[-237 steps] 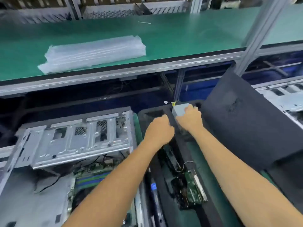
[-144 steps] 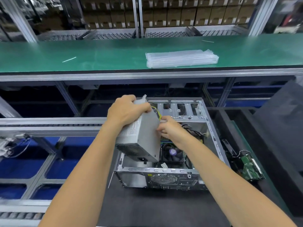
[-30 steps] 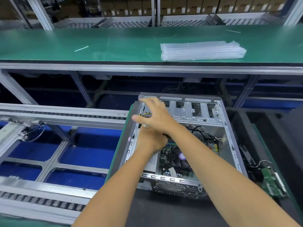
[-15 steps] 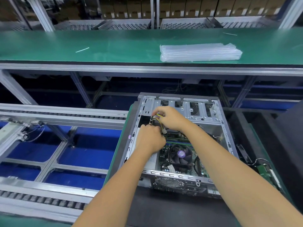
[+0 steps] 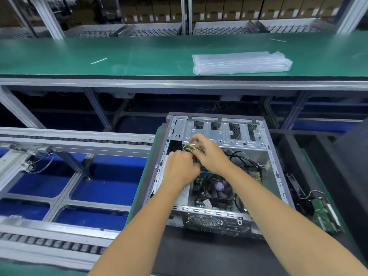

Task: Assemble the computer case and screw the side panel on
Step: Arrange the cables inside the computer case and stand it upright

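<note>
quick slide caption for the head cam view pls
Both hands, left hand and right hand, handle a yellow-and-black cable bundle inside the open computer case.

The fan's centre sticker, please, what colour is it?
Purple, in the head view: fan.

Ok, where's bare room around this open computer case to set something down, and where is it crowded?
Free: the dark mat in front of the computer case, and the green bench left of the stack of clear bags. Crowded: the case's upper-left corner, where the left hand and right hand work at the yellow-and-black cable bundle.
</note>
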`<state>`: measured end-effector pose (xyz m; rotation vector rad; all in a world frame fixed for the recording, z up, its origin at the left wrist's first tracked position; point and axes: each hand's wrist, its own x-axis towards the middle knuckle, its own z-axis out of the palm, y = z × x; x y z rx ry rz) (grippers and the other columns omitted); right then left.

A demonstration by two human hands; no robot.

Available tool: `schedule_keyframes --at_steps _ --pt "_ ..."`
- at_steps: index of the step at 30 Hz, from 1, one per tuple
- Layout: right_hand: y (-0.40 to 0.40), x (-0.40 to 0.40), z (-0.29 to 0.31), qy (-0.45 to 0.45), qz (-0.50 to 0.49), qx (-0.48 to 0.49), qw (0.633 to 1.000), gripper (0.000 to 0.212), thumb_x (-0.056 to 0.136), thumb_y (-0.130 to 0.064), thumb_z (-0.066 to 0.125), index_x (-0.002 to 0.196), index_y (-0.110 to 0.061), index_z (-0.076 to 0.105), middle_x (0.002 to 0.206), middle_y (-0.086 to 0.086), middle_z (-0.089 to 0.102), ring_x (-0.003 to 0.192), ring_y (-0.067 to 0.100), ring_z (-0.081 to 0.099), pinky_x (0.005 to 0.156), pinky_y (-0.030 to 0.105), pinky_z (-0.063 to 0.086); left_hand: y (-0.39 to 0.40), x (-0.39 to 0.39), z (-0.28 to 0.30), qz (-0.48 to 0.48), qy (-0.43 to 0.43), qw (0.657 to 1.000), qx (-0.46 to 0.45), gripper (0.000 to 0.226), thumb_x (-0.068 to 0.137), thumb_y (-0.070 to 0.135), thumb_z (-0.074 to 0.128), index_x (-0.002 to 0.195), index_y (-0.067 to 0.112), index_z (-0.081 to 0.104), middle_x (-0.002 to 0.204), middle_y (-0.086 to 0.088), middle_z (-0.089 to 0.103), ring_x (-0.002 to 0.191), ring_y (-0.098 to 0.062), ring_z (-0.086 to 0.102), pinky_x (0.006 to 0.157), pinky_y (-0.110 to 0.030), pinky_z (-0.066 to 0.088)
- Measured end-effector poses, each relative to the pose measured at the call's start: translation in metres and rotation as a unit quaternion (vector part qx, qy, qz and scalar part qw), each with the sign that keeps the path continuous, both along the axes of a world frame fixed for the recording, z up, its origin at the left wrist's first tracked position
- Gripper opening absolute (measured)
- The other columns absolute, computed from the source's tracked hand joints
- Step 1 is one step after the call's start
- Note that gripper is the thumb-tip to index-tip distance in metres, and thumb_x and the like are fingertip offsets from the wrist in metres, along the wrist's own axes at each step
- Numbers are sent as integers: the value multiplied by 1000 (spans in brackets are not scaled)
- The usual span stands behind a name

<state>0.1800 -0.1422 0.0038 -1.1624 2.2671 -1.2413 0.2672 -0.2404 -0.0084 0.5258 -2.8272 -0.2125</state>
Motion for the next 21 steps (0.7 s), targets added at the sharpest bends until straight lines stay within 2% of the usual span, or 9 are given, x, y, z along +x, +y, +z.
schedule_keyframes --at_steps 2,5,8,11,13,15,17,19,21 --pt "9 -3 -7 -21 -9 15 1000 23 99 -9 52 116 -25 52 92 2 68 82 25 60 77 37 47 0 0 1 2 -5 1000 11 19 78 26 51 65 12 48 68 -8 59 74 -28 50 69 -36 30" --pt "22 -12 -10 -29 -57 60 996 15 98 -5 50 110 -14 52 96 -2 63 85 33 59 75 40 48 0 0 1 8 -16 1000 9 21 78 29 52 65 14 46 63 -1 47 71 -25 44 67 -33 28" --pt "28 -17 -6 40 -51 130 989 10 91 -7 54 96 -11 47 80 3 55 70 30 48 59 35 36 -1 -1 1 15 -30 999 -14 21 76 32 54 67 15 46 64 1 46 70 -23 44 67 -34 29" --pt "31 -14 -11 95 -64 178 977 13 96 -15 54 94 -11 43 71 4 48 67 26 45 56 35 32 -2 -2 0 14 -36 999 -7 17 77 30 54 73 14 52 71 0 55 76 -22 49 69 -32 31" --pt "30 -13 -14 141 -84 210 964 9 99 -15 52 100 -9 45 72 3 47 72 27 46 57 35 32 -2 -2 0 18 -37 999 5 17 79 29 55 77 13 56 74 0 55 76 -21 45 69 -31 29" --pt "26 -13 -16 180 -103 239 949 9 100 -12 50 106 -6 52 77 7 55 75 29 50 58 33 34 -2 -3 0 25 -32 999 23 17 81 29 57 76 12 56 72 1 50 75 -20 41 69 -30 28" --pt "23 -12 -17 202 -116 273 934 13 99 -11 50 108 -4 57 96 14 65 87 32 60 62 33 38 -3 -4 0 27 -25 998 49 19 82 28 59 72 12 54 72 1 50 76 -21 43 70 -30 30" --pt "23 -11 -23 216 -115 296 923 19 100 -12 51 116 -4 57 112 14 63 103 31 60 69 35 43 -4 -5 -1 22 -19 997 70 20 81 25 58 68 11 53 72 -2 57 76 -22 47 73 -32 35" --pt "23 -8 -27 240 -119 302 915 25 101 -15 49 123 -5 55 117 14 62 110 31 57 75 35 45 -5 -7 -1 19 -21 996 80 22 82 24 57 66 10 53 71 -4 59 76 -24 50 74 -33 36"
